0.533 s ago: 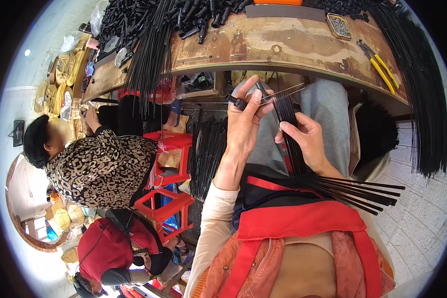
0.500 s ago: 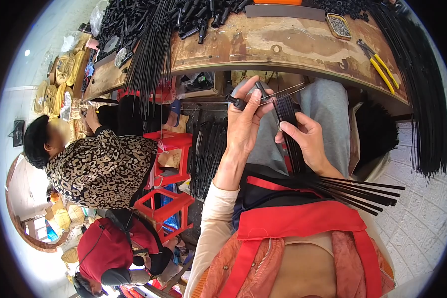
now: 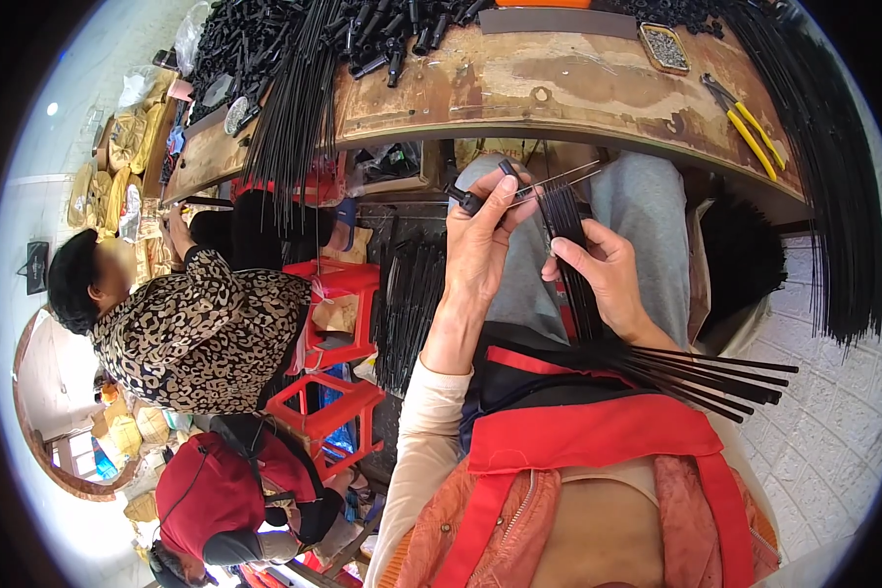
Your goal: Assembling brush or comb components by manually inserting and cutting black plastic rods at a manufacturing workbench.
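My left hand (image 3: pixel 480 240) is closed in a pinch around a black plastic tubular fitting (image 3: pixel 465 201) with a flared end. A short dark rod (image 3: pixel 508 169) stands up by its thumb, and thin metal wires (image 3: pixel 573 176) run from these fingers toward the right. My right hand (image 3: pixel 603 269) grips a bundle of slim black rods (image 3: pixel 562 211), fanned side by side, that look like umbrella ribs. Their upper ends lie next to the left fingertips. Further black rods (image 3: pixel 706 377) stick out to the right over my lap. Where wires and rods meet is too small to make out.
The wooden bench (image 3: pixel 559 88) carries heaped black fittings (image 3: pixel 265 49), long black rods (image 3: pixel 299 108), a tray of small metal pieces (image 3: pixel 664 49) and yellow-handled pliers (image 3: pixel 750 127). Red stools (image 3: pixel 328 412) and two people, one in a patterned top (image 3: pixel 201 328), are at the left.
My left index finger has curled down and the fingers have closed in toward the rods. My right hand keeps its grip, almost unmoved.
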`<state>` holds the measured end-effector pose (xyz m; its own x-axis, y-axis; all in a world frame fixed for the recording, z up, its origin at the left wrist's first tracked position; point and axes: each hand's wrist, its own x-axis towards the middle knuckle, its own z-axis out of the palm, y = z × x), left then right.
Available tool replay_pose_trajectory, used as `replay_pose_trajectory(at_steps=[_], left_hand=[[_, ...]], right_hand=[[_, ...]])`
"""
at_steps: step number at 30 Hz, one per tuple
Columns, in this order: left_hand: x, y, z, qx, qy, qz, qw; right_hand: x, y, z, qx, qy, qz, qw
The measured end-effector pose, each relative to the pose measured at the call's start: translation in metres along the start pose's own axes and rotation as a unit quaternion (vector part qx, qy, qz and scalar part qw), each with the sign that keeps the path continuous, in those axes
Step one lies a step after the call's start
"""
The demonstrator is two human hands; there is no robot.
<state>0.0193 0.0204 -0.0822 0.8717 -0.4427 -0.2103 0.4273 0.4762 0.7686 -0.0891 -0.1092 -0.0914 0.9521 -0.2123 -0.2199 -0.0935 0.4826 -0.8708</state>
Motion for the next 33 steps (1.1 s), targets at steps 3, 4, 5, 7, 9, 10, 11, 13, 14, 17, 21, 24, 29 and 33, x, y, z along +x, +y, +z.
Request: replay_pose_trajectory(at_steps=[3,4,5,7,9,10,11,13,14,17,21,24,29,33], left_hand=[[-0.003,0.001,0.001,-0.006,-0.006,-0.008,1.000],[-0.003,0.001,0.001,-0.005,-0.006,-0.008,1.000],[-0.004,0.000,0.000,-0.003,-0.006,-0.011,1.000],[-0.005,-0.002,0.000,-0.002,-0.009,-0.012,1.000],[-0.007,-0.003,0.002,-0.018,-0.035,0.023,0.999],[-0.007,-0.003,0.003,-0.018,-0.035,0.023,0.999],[-0.008,-0.002,0.003,-0.024,-0.034,0.020,0.999],[-0.008,-0.003,0.001,-0.030,-0.033,0.017,0.999],[-0.008,-0.005,-0.001,-0.016,-0.024,0.018,0.999],[-0.007,-0.006,-0.003,-0.013,-0.017,0.015,1.000],[-0.008,-0.005,-0.005,-0.012,-0.011,0.001,1.000],[-0.010,-0.004,-0.004,-0.024,-0.009,0.007,1.000],[-0.012,-0.005,-0.006,-0.009,-0.004,-0.011,1.000],[-0.013,-0.005,-0.004,-0.004,0.003,-0.017,1.000]], right_hand=[[-0.002,0.001,0.000,0.001,-0.001,-0.001,1.000],[-0.002,0.001,0.001,0.002,0.000,-0.001,1.000],[-0.003,0.001,0.001,0.003,0.000,0.002,1.000],[-0.005,0.002,0.001,0.003,0.002,0.002,1.000],[-0.006,0.003,0.001,0.001,0.001,0.001,1.000],[-0.006,0.003,0.001,0.002,0.001,0.001,1.000],[-0.006,0.003,0.001,0.000,0.000,0.000,1.000],[-0.007,0.004,0.001,-0.001,-0.001,-0.001,1.000],[-0.008,0.004,0.001,0.001,-0.003,-0.002,1.000],[-0.009,0.004,0.001,0.004,-0.003,-0.001,1.000],[-0.009,0.006,0.002,0.008,-0.002,-0.001,1.000],[-0.009,0.007,0.002,0.002,-0.005,-0.009,1.000],[-0.010,0.008,0.002,0.004,-0.004,-0.009,1.000],[-0.010,0.008,0.003,0.004,0.000,-0.009,1.000]])
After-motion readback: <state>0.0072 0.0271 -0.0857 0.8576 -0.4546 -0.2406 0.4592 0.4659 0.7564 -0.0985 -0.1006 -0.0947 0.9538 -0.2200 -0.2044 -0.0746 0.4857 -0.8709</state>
